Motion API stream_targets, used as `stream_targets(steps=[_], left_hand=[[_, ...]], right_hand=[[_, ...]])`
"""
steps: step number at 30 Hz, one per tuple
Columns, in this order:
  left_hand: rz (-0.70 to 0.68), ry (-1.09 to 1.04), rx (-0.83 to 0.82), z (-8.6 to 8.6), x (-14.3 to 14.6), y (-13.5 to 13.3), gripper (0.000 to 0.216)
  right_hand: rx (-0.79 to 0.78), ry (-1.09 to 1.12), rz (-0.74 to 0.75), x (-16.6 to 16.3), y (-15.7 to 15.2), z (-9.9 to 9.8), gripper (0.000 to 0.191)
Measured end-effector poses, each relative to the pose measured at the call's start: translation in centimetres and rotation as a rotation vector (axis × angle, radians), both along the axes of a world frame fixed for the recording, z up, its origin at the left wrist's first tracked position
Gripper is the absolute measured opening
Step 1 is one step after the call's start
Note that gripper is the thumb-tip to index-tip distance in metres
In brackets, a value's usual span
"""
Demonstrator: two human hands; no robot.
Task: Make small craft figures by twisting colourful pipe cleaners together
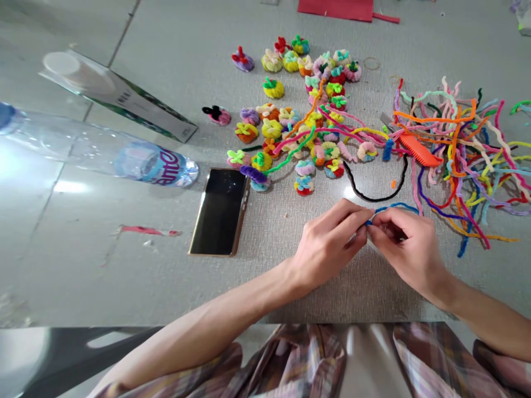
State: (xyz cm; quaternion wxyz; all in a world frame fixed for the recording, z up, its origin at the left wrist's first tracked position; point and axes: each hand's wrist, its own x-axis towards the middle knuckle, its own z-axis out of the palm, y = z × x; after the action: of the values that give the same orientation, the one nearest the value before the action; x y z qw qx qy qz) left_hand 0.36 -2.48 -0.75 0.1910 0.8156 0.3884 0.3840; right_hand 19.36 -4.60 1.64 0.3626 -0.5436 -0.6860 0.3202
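Both hands meet above the table, pinching one blue pipe cleaner [396, 205] between their fingertips. My left hand [332, 235] has its fingers closed on the near end. My right hand [409, 243] is closed on it too, and the rest of the strand runs out behind the right fingers. Just beyond them lies a curved black pipe cleaner [373, 199]. A small rolled blue coil [388, 149] rests farther back, beside an orange-handled cutter [418, 150]. Part of the blue strand is hidden by the fingers.
A tangle of loose pipe cleaners [468, 149] spreads at right. Many small fuzzy pipe-cleaner figures [271, 130] cluster at centre. A phone [218, 213], a plastic bottle [103, 149] and a carton [124, 97] lie to the left. Red sheet material [336, 8] is at the back.
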Motion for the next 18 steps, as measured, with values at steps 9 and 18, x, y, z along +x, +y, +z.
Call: stream_targets(steps=[9, 18], left_hand=[[-0.052, -0.116, -0.186, 0.0, 0.3, 0.0, 0.023], [-0.137, -0.208, -0.507, 1.0, -0.1, 1.1, 0.024]], right_hand=[[0.083, -0.06, 0.007, 0.0, 0.1, 0.0, 0.019], [0.377, -0.383, 0.257, 1.6, 0.6, 0.1, 0.018]])
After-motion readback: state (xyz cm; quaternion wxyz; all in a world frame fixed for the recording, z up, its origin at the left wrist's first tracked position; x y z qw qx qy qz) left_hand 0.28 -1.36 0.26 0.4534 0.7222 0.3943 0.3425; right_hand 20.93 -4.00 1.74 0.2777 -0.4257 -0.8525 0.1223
